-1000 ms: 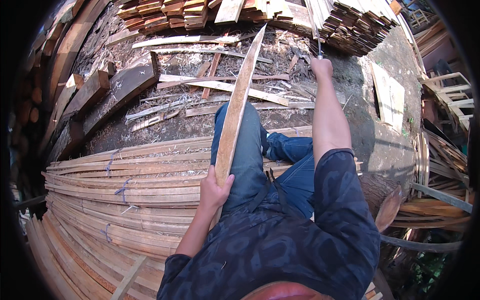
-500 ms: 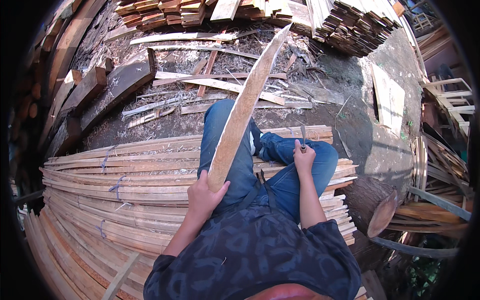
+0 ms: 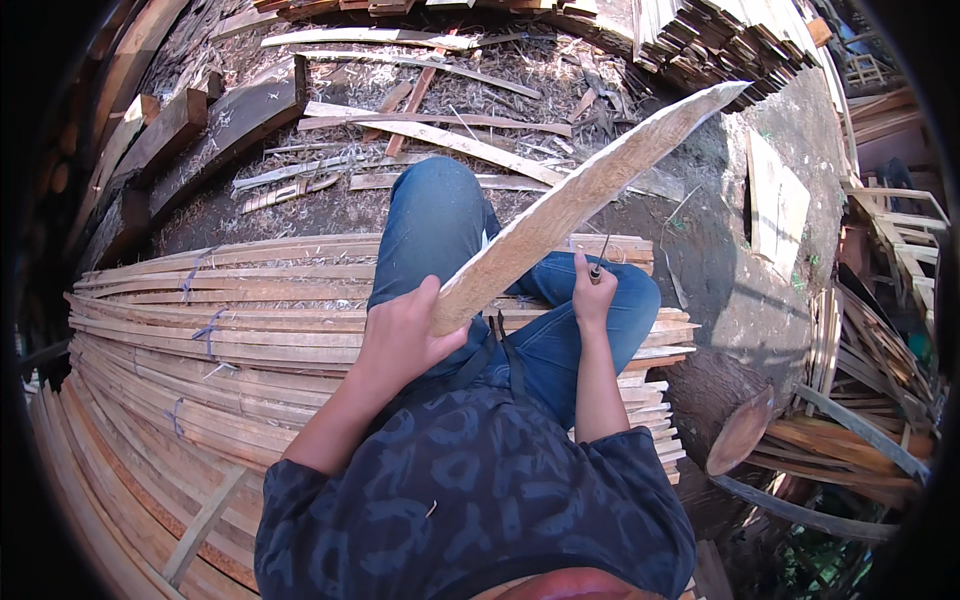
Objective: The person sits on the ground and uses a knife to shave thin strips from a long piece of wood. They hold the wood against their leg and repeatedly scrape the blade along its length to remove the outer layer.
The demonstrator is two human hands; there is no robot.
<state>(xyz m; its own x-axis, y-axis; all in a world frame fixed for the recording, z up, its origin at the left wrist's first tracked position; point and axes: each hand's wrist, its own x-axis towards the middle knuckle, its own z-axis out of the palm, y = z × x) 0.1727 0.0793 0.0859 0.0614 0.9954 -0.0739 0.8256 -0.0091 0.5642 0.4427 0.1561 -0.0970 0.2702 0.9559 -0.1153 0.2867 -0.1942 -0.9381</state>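
My left hand (image 3: 405,335) grips the near end of a long pale wooden slat (image 3: 580,200), which slants up and away to the right over my knees in blue jeans (image 3: 440,215). My right hand (image 3: 593,295) rests on my right thigh and holds a thin dark tool (image 3: 600,255) with its tip pointing up, just below the slat. I sit on a wide stack of bundled thin wood strips (image 3: 200,340).
A round log stump (image 3: 725,420) stands at my right. Loose slats and dark beams (image 3: 230,125) lie on the dirt ahead. Stacked cut wood (image 3: 720,40) fills the back right. More curved strips (image 3: 860,420) lean at far right.
The slat has swung from nearly straight ahead over to the right. My right arm came down from reaching far forward and now rests on my thigh with the tool.
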